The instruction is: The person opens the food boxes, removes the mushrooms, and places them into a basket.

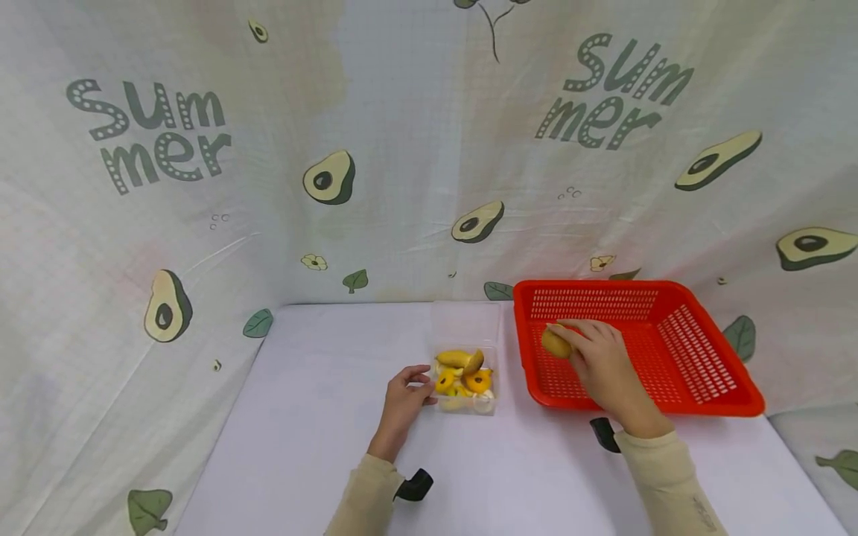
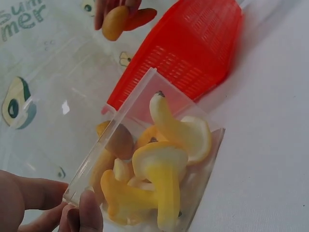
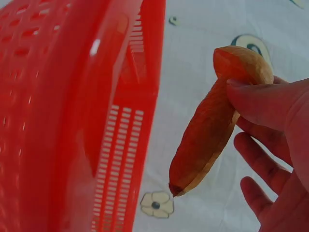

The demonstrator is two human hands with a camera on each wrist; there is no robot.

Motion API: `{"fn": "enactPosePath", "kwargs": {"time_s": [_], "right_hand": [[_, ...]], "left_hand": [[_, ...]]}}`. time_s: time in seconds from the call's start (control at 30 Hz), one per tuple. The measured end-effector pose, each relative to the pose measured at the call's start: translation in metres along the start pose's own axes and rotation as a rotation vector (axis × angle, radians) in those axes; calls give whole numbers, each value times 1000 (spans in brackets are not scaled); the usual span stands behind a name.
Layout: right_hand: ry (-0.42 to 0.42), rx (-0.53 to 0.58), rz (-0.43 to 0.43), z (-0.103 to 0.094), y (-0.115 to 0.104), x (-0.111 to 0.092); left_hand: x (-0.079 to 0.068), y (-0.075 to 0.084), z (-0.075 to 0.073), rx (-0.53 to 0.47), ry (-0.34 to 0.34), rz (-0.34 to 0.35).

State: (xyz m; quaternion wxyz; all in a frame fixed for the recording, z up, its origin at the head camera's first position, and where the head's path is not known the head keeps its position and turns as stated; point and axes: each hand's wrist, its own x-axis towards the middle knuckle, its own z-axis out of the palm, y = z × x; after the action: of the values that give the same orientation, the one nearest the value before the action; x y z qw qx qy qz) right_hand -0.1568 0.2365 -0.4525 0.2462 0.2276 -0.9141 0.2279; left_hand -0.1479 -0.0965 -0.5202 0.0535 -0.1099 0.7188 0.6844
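Between the thumb and fingers of my right hand (image 1: 606, 368) is a brownish-yellow mushroom (image 3: 205, 140), its stem pointing down and away from the thumb. In the head view that hand is over the left part of the red plastic basket (image 1: 643, 286). My left hand (image 1: 404, 398) pinches the left rim of a clear plastic box (image 2: 140, 89). Several yellow mushrooms (image 2: 161, 169) lie heaped inside the box, some with pale caps and thick stems. The left wrist view shows the thumb on one side of the rim and fingers on the other.
The box's clear lid (image 1: 465, 321) lies folded back behind it. Box and basket stand side by side on a white tabletop (image 1: 322, 417). A cloth (image 1: 402, 149) printed with avocados hangs behind. Black wrist mounts (image 1: 414, 485) stick out beside both sleeves.
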Motion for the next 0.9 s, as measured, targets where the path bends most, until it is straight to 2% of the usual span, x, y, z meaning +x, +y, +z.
{"fn": "enactPosePath", "kwargs": {"time_s": [0.4,0.63,0.9], "right_hand": [[-38,-11,73,-11,34,-12],[-72,3,110,-12,48,-17],[-119,19,134,-17,52,-18]], "left_hand": [[-3,4,-4,27,-38,68],[-8,6,-3,34,-7,58],[-12,3,0,31,30,77]]}}
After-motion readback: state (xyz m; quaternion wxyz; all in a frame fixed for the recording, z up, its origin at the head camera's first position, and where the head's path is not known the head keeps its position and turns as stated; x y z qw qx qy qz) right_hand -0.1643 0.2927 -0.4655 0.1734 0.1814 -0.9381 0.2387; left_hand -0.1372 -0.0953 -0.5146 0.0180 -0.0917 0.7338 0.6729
